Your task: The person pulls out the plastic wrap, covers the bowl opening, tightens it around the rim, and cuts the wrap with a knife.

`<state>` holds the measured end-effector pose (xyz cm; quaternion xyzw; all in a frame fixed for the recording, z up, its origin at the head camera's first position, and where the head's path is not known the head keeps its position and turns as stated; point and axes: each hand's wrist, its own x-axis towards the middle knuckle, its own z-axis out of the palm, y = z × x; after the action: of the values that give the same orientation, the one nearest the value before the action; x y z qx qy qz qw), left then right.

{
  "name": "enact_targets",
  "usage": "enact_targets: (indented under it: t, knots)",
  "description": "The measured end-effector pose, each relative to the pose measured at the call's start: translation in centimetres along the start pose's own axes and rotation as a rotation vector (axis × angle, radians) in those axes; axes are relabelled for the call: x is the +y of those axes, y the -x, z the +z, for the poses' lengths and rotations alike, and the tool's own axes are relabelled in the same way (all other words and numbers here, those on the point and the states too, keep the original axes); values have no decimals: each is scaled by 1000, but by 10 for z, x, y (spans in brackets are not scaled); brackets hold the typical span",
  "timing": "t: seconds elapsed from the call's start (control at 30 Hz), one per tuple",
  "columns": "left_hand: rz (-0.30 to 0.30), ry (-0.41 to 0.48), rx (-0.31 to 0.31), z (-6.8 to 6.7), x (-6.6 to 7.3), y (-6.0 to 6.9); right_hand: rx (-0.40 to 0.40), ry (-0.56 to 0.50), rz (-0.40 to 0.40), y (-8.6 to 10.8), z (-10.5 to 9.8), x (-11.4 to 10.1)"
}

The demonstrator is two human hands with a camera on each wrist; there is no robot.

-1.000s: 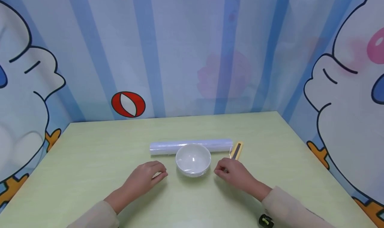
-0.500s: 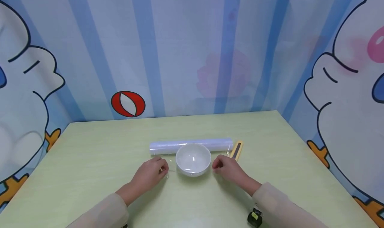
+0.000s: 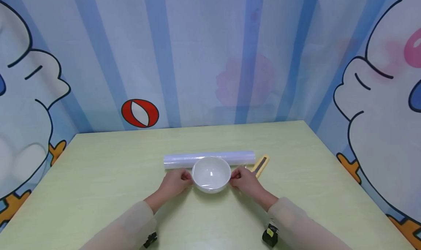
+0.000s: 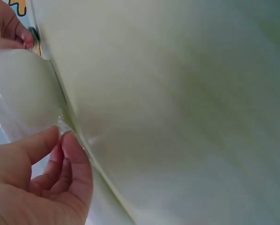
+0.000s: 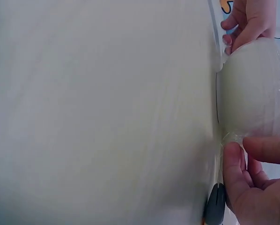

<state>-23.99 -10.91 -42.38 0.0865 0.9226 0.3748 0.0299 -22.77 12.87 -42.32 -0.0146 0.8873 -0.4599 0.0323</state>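
Observation:
A white bowl [image 3: 211, 175] stands upright on the table, with glossy clear film over its mouth and around its side. On its left, my left hand [image 3: 174, 184] pinches film close to the wall; in the left wrist view this hand [image 4: 51, 178] holds crinkled film [image 4: 62, 124] between thumb and fingers. My right hand [image 3: 248, 186] is at the opposite side, and in the right wrist view the same hand [image 5: 261, 183] pinches a film edge [image 5: 232, 137] by the bowl [image 5: 247, 89]. Whether the fingertips touch the bowl, I cannot tell.
Behind the bowl lies a long roll of clear wrap [image 3: 184, 161]. A yellow cutter [image 3: 262, 165] rests beyond the right hand, near the roll's right end; its dark tip [image 5: 216, 206] shows beside that hand. A patterned curtain [image 3: 204, 60] stands at the table's back edge.
Both hands have moved inward to the bowl's sides, the left one farther. The left hand has taken hold of film. The cutter has shifted slightly, its near end turning. The bowl has hardly moved.

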Motion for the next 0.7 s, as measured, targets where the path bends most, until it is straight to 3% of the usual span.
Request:
enact_targets:
  t: [0.2,0.43,0.5,0.63,0.7]
  knots:
    - [22,39,37,10,0,-5,11,-83,-8,2,5,-5]
    - [-27,105,-12,9,8,2,-20,-96,19,9,9,-8]
    - [-58,161,-44,8,12,6,-49,-154,25,11,8,-10]
    - [-131,390,-102,9,22,14,-140,-329,62,18,7,-14]
    - [-154,459,-110,9,28,17,-171,-395,84,21,7,-17]
